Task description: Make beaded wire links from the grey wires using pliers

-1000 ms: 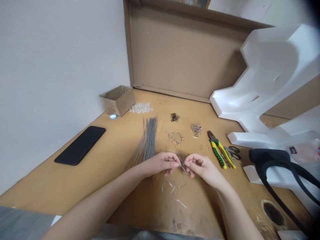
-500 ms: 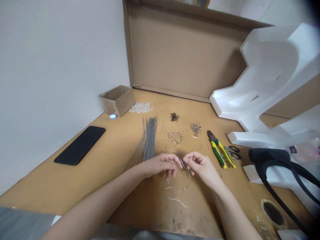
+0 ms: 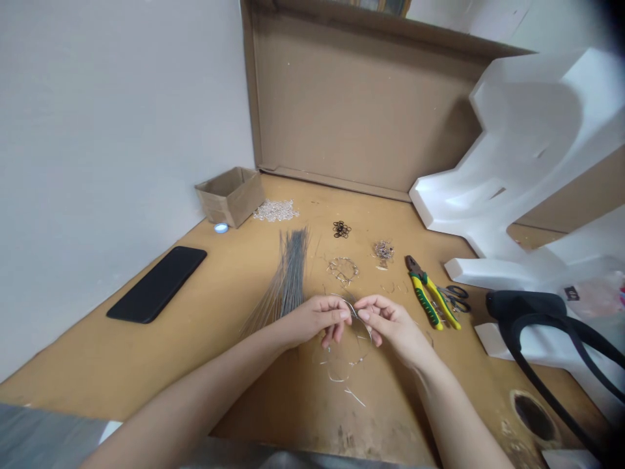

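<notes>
On the right, a clear plastic bag (image 3: 593,293) is showing a small dark label (image 3: 571,293) with pale marking (too small for reading), and something pinkish is sitting inside it. A cardboard box (image 3: 219,207) with an open top is standing at the back left against the wall (image 3: 122,130); its upper inner walls are showing plain brown, while its floor is staying out of sight. Just beside it, a heap of small clear pieces (image 3: 276,210) is lying on the tabletop (image 3: 219,286). In front of the person, a thin curved metal wire (image 3: 352,309) is hanging between the two hands above the table, its long axis slanting from the far left down towards the near right. The left hand (image 3: 326,319) is pinching it between thumb and forefinger, its other fingers curling loosely; the right hand (image 3: 387,320) is pinching it too, fingertips pressing together close to the left ones. A sheaf of straight grey wires (image 3: 293,270) is lying beyond the left wrist, pointing away from the person and fanning at its near end. Yellow-and-green pliers (image 3: 424,296) are resting to the right, their head pointing away, with scissors (image 3: 458,291) lying just beside them.
</notes>
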The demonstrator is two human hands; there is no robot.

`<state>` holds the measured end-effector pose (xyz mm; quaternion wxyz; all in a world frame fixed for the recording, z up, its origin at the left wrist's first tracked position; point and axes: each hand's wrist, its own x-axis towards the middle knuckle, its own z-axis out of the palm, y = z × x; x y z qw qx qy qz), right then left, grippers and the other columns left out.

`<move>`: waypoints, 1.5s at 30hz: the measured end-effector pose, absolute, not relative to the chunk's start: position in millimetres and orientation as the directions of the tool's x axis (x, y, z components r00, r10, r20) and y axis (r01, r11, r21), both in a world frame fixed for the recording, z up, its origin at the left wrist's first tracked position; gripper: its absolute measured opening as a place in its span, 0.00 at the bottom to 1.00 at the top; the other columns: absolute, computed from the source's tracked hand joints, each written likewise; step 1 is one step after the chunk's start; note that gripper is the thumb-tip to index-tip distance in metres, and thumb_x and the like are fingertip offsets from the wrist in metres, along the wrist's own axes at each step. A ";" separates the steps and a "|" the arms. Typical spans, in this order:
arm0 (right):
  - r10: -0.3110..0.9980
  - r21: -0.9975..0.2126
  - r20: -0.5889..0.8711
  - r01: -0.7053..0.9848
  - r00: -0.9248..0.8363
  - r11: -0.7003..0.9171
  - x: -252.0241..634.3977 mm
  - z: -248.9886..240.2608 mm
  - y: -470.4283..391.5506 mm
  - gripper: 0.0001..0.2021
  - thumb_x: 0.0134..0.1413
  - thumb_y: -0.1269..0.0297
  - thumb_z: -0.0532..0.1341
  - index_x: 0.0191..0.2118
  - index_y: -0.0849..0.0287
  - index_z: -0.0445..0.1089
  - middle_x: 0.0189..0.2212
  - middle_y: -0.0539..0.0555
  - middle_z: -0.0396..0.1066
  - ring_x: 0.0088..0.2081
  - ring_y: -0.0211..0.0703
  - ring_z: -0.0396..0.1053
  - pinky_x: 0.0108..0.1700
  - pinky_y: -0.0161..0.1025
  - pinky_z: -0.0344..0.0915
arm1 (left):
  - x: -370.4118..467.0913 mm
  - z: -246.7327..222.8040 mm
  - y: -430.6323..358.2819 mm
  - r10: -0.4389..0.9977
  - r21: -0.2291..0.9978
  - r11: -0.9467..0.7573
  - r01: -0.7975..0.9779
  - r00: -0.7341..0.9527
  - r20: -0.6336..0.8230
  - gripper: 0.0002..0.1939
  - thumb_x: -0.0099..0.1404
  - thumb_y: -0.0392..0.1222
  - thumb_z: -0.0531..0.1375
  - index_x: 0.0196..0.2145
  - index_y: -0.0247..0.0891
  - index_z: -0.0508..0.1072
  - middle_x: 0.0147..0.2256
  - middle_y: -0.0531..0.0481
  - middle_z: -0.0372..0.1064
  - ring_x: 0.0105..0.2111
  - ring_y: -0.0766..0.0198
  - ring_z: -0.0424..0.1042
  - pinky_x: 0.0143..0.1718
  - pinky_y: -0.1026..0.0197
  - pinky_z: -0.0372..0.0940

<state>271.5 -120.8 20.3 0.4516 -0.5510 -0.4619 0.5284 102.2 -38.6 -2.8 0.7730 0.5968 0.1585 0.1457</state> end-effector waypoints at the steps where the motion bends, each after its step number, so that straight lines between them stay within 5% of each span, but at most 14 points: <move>1: 0.985 -0.985 -0.172 0.010 0.000 -0.172 272.2 20.0 -120.5 0.11 0.49 0.58 0.61 0.36 0.59 0.67 0.17 0.42 0.57 0.16 0.26 0.54 0.19 0.28 0.51 | 102.1 -2.2 -38.2 0.414 0.969 0.245 -0.035 0.907 -0.072 0.10 0.60 0.44 0.53 0.30 0.33 0.65 0.18 0.55 0.65 0.12 0.75 0.60 0.15 0.71 0.55; 25: 0.994 -0.973 -0.033 0.222 0.106 -0.056 261.7 18.6 -128.0 0.10 0.46 0.58 0.61 0.29 0.60 0.66 0.20 0.47 0.63 0.22 0.34 0.63 0.27 0.33 0.60 | 105.9 0.4 -46.1 0.647 0.999 0.038 0.038 0.760 -0.054 0.10 0.61 0.44 0.50 0.26 0.35 0.61 0.15 0.60 0.57 0.13 0.75 0.54 0.16 0.72 0.51; 33: 0.985 -0.975 -0.058 0.202 0.165 -0.091 261.1 17.0 -122.9 0.10 0.44 0.59 0.62 0.28 0.60 0.66 0.19 0.46 0.64 0.21 0.33 0.62 0.25 0.33 0.60 | 105.4 -1.9 -34.5 0.577 0.995 0.102 0.023 0.813 -0.078 0.15 0.61 0.47 0.51 0.29 0.32 0.68 0.25 0.51 0.67 0.23 0.70 0.65 0.28 0.66 0.61; 45: 0.983 -0.965 -0.097 0.227 0.158 -0.132 261.2 20.1 -122.4 0.13 0.47 0.54 0.59 0.28 0.60 0.65 0.20 0.47 0.63 0.21 0.33 0.61 0.26 0.33 0.60 | 102.7 0.1 -36.3 0.564 0.996 0.036 0.086 0.821 -0.091 0.13 0.59 0.46 0.54 0.26 0.33 0.67 0.19 0.55 0.63 0.19 0.72 0.63 0.23 0.68 0.58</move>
